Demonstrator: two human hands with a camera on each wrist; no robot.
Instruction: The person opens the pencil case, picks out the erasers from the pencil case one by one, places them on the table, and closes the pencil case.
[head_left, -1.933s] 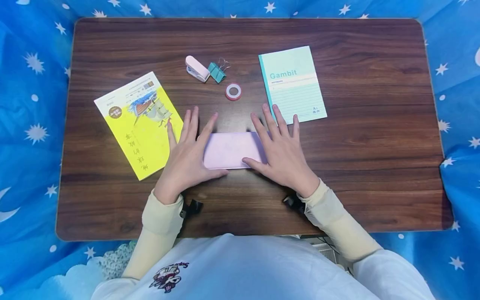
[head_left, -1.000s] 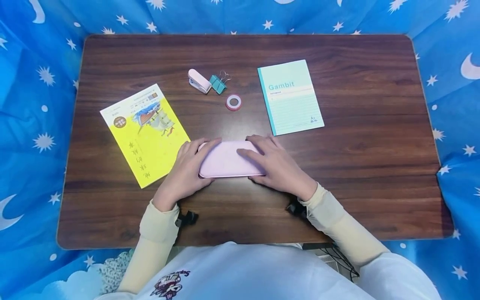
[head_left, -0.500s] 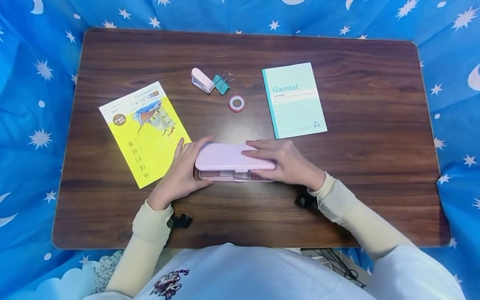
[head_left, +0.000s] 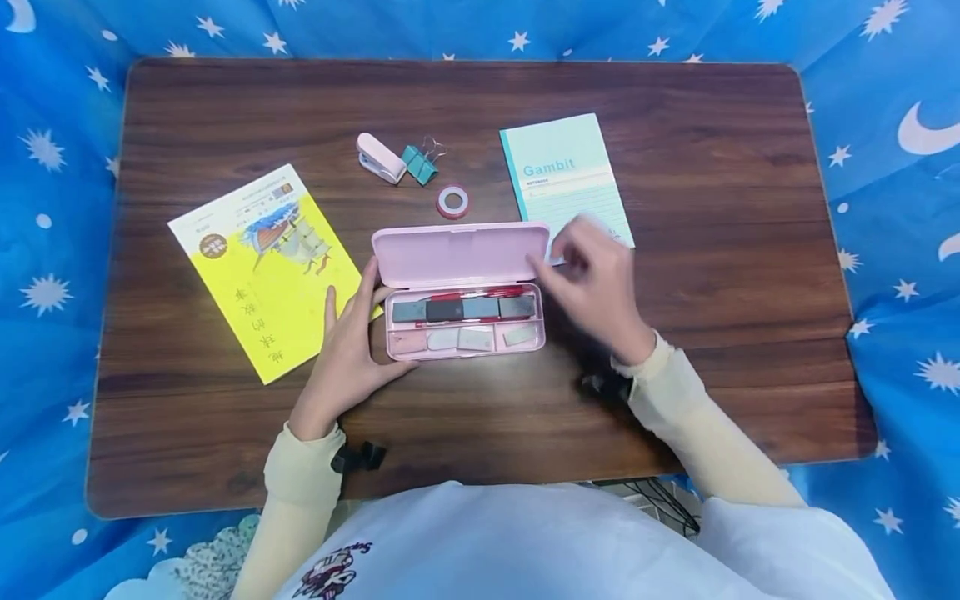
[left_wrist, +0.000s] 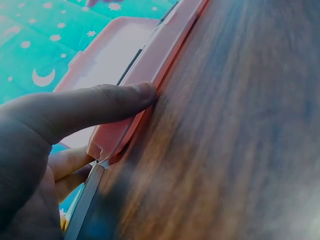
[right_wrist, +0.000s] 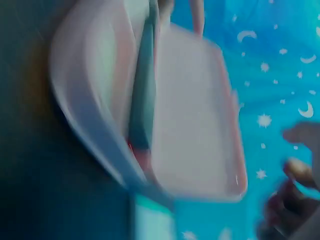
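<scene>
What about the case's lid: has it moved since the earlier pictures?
Yes, the lid has swung open, up and back, toward the tape roll.

- One pink pencil case [head_left: 461, 257]
- Three pale eraser-like blocks [head_left: 476, 339] inside
- Four dark segments [head_left: 445, 310]; separate or joined, unclear
- Red pens [head_left: 517, 291], number unclear
- One left hand [head_left: 345, 354], one right hand [head_left: 596, 287]
- One yellow book [head_left: 266, 275]
- One Gambit notebook [head_left: 558, 179]
- One pink stapler [head_left: 381, 157]
- One teal binder clip [head_left: 420, 165]
- One tape roll [head_left: 452, 214]
- One counter [head_left: 712, 250]
</scene>
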